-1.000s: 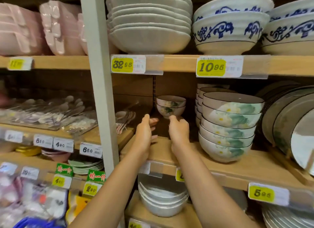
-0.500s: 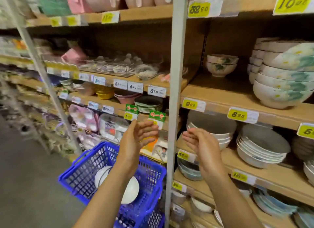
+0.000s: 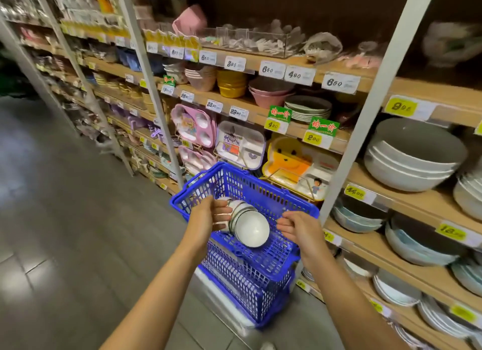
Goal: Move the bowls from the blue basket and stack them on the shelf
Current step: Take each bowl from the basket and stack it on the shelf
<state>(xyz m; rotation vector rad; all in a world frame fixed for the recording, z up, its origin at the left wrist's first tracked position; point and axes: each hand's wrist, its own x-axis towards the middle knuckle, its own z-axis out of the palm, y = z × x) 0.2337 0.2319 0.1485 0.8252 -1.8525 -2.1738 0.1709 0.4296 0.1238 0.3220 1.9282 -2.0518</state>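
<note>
Basket (image 3: 250, 279), blue: bowls (image 3: 249, 225) nested, lying sideways. L hand (image 3: 208, 218) fingers curled round bowls; R hand (image 3: 300, 227) fingers loosely curled, apart from bowls.

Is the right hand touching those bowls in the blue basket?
Apart. The head view shows blue basket mesh between the right hand and the bowls.

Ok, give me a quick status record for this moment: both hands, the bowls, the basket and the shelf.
left hand: reaching into the basket, fingers against the end of the bowl stack; firm grip cannot be confirmed
right hand: above the basket's right side, fingers loosely curled, holding nothing
bowls: nested stack lying on its side in the basket, white inside facing the camera
blue basket: below the hands, beside the shelving
shelf: to the right, wooden, carrying other stacked bowls
progress: these bowls not yet lifted out
</note>
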